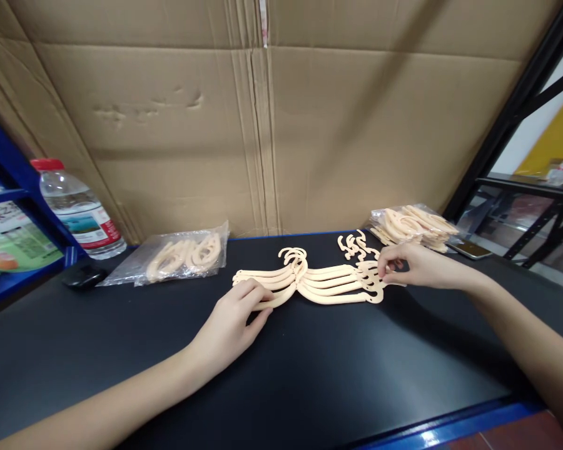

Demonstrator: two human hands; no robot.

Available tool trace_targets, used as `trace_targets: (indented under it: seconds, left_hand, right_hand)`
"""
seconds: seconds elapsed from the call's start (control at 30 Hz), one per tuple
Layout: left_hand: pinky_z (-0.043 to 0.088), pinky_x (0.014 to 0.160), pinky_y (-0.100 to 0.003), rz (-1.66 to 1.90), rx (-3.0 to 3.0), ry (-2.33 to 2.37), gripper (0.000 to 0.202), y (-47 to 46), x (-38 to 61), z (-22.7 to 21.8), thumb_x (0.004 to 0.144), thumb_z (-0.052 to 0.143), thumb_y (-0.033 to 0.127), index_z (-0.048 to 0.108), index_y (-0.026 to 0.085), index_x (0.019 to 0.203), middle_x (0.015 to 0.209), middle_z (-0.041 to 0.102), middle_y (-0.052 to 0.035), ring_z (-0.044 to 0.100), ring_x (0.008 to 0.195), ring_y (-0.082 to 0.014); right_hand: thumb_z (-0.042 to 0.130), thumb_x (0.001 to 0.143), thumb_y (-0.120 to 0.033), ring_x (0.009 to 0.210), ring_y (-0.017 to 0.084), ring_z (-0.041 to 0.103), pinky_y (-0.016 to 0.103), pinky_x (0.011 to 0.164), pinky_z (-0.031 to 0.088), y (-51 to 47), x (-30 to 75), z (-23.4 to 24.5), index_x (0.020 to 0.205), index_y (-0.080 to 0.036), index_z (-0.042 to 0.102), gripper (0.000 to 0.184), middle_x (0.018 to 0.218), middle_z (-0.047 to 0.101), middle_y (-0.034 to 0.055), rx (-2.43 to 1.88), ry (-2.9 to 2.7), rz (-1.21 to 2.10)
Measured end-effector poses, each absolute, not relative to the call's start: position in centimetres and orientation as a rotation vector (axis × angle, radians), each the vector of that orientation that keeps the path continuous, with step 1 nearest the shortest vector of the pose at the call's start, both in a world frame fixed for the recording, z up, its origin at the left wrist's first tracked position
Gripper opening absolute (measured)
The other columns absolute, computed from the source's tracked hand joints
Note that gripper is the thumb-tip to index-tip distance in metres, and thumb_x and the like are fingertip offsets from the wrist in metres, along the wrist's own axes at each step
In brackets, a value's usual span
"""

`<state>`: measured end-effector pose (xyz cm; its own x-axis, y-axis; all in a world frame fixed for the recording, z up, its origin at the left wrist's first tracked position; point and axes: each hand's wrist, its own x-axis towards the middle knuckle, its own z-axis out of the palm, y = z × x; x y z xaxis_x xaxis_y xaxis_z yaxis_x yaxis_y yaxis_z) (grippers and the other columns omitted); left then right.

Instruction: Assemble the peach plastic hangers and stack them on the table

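Several cream plastic clothes hangers (331, 282) lie fanned together on the black table, their curved hooks (292, 255) pointing away from me. My left hand (241, 312) is closed around the left arm of the nearest hanger, its fingers covering the tip. At the opposite end, my right hand (403, 265) pinches with thumb and forefinger by the small curved cream end pieces (374, 292); what sits between the fingertips is mostly hidden. Just behind it lies a loose pile of small cream S-shaped hook pieces (354, 245).
A clear bag of cream parts (185, 256) lies at the left, near a black computer mouse (83, 277) and a red-capped water bottle (79, 209). Back right are more bagged hangers (413, 225) and a phone (470, 249). Cardboard (178, 144) walls off the back.
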<state>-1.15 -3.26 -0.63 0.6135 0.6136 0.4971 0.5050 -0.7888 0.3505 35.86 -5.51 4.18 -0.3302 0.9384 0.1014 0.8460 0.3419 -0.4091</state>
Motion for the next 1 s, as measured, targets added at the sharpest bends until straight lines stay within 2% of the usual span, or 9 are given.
trace_targets:
  seconds: [0.1,0.2,0.3,0.4,0.5,0.63,0.8,1.0]
  left_hand:
    - [0.050,0.077,-0.034,0.901,2.722,0.937,0.016,-3.6,-1.1,-0.4,0.088,0.047,0.013,0.059,0.020,0.096,0.094,0.062,-0.0061,0.059,0.088,-0.0202]
    - [0.049,0.081,-0.039,0.839,2.838,0.950,0.019,-4.1,-0.9,-0.2,0.088,0.046,0.013,0.059,0.020,0.101,0.100,0.063,-0.0076,0.058,0.094,-0.0238]
    - [0.049,0.085,-0.042,0.758,2.899,0.961,0.025,-4.4,-0.6,-0.1,0.088,0.043,0.011,0.057,0.019,0.107,0.109,0.062,-0.0095,0.057,0.102,-0.0256]
    - [0.046,0.095,-0.046,0.748,2.931,0.994,0.036,-4.4,-0.3,-0.2,0.089,0.041,0.011,0.051,0.017,0.122,0.125,0.058,-0.0123,0.053,0.116,-0.0269]
    - [0.036,0.106,-0.051,0.655,2.972,1.076,0.047,-4.0,-0.2,-0.4,0.091,0.041,0.018,0.040,0.014,0.137,0.141,0.047,-0.0155,0.041,0.132,-0.0293]
    - [0.028,0.110,-0.053,0.394,2.979,1.162,0.054,-3.5,-0.2,-0.4,0.095,0.035,0.031,0.030,0.013,0.146,0.150,0.032,-0.0155,0.027,0.140,-0.0300]
    - [0.027,0.110,-0.054,0.257,2.958,1.172,0.055,-2.7,-0.1,-0.1,0.097,0.029,0.037,0.029,0.014,0.147,0.152,0.028,-0.0150,0.024,0.141,-0.0297]
    - [0.024,0.111,-0.055,0.162,2.943,1.202,0.056,-1.5,0.4,0.0,0.098,0.025,0.037,0.027,0.010,0.147,0.153,0.025,-0.0160,0.021,0.142,-0.0303]
  right_hand:
    - [0.059,0.081,-0.037,0.070,0.021,0.060,0.033,0.062,0.046,-5.5,35.2,3.9,0.080,-0.021,0.069,0.019,0.079,0.069,0.0053,-1.538,-2.221,0.329]
    - [0.054,0.086,-0.043,0.095,0.026,0.062,0.040,0.083,0.049,-5.9,33.3,3.1,0.104,-0.022,0.067,0.030,0.105,0.069,0.0087,-1.456,-2.167,0.282]
    - [0.050,0.088,-0.051,0.122,0.030,0.050,0.047,0.102,0.040,-6.6,30.7,1.8,0.131,-0.019,0.054,0.053,0.133,0.056,0.0126,-1.437,-2.267,0.247]
    - [0.047,0.087,-0.058,0.138,0.034,0.031,0.052,0.112,0.026,-7.3,28.6,0.5,0.145,-0.012,0.036,0.075,0.149,0.034,0.0168,-1.477,-2.445,0.192]
    - [0.038,0.092,-0.058,0.142,0.033,0.018,0.053,0.115,0.018,-7.3,27.8,-0.4,0.148,-0.010,0.027,0.075,0.153,0.022,0.0167,-1.504,-2.521,0.139]
    - [0.031,0.096,-0.052,0.142,0.030,0.018,0.052,0.116,0.019,-6.6,27.8,-0.9,0.149,-0.012,0.025,0.067,0.153,0.020,0.0152,-1.484,-2.524,0.121]
    - [0.032,0.095,-0.052,0.141,0.031,0.021,0.052,0.115,0.021,-5.6,27.7,-0.9,0.148,-0.013,0.027,0.066,0.153,0.023,0.0153,-1.463,-2.506,0.110]
    - [0.027,0.095,-0.056,0.142,0.030,0.019,0.050,0.115,0.019,-4.9,27.8,-1.2,0.148,-0.009,0.028,0.071,0.153,0.023,0.0165,-1.515,-2.518,0.094]
